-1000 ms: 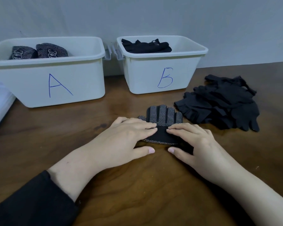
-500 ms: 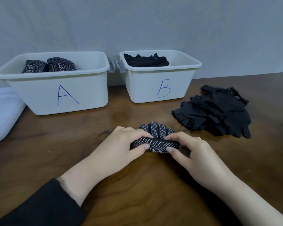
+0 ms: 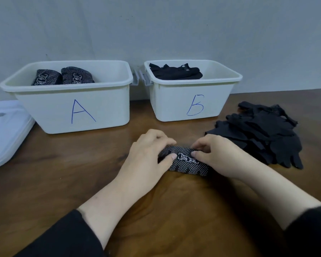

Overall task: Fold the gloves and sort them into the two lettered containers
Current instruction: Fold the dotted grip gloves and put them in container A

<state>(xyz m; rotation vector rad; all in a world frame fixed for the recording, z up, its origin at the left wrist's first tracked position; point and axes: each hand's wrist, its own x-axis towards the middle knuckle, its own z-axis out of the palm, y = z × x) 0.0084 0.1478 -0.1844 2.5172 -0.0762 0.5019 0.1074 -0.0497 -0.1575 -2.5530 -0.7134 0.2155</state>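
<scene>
Dark wooden table against pale grey wall. Dotted black glove, folded, white logo upward, flat on table at centre, in front of both bins. Left hand gripping glove's left end, thumb on top, fingers curled over far edge. Right hand gripping right end likewise. White bin A at rear left, holding two folded dotted gloves. White bin B just beside it, holding folded plain black gloves. Loose pile of black gloves on table to right, near right hand. White lids stacked at far left.
</scene>
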